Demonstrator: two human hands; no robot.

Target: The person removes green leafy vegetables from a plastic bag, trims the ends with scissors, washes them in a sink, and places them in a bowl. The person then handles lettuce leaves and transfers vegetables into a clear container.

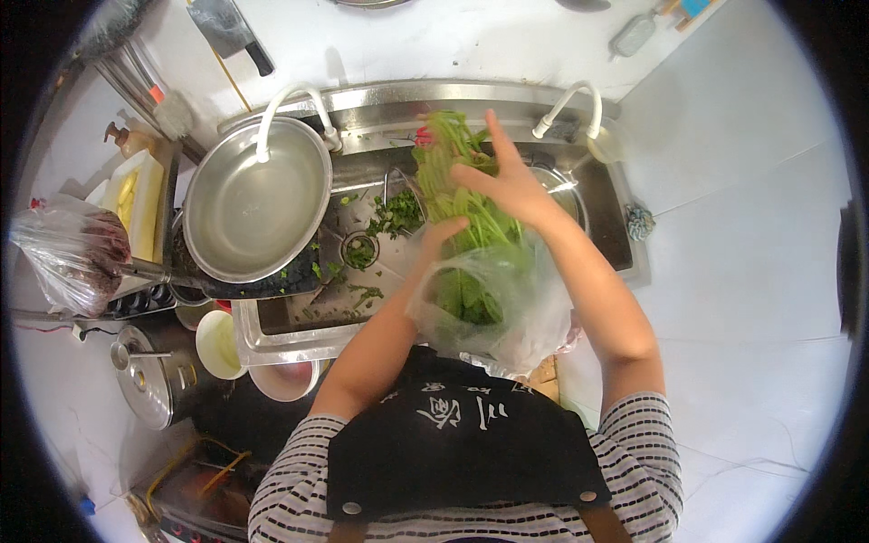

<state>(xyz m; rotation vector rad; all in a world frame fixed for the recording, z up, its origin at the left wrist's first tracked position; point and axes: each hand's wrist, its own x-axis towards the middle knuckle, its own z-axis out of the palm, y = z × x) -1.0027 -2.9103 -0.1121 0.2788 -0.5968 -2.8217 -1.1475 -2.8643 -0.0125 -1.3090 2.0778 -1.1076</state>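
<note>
A large bunch of leafy greens with long stems stands partly inside a clear plastic bag, above the sink's near edge. My left hand is at the left side of the bunch and the bag's mouth, blurred and partly hidden by them; its grip cannot be made out. My right hand is over the right side of the stems, fingers spread apart, with the fingertips close to the greens. Whether they press on the stems is unclear. Behind the bunch, a metal bowl in the right basin is partly hidden.
A wide metal basin rests at the sink's left under a white faucet. Green scraps lie around the drain. Another faucet arches over the right basin. A cleaver is on the wall; white buckets stand below left.
</note>
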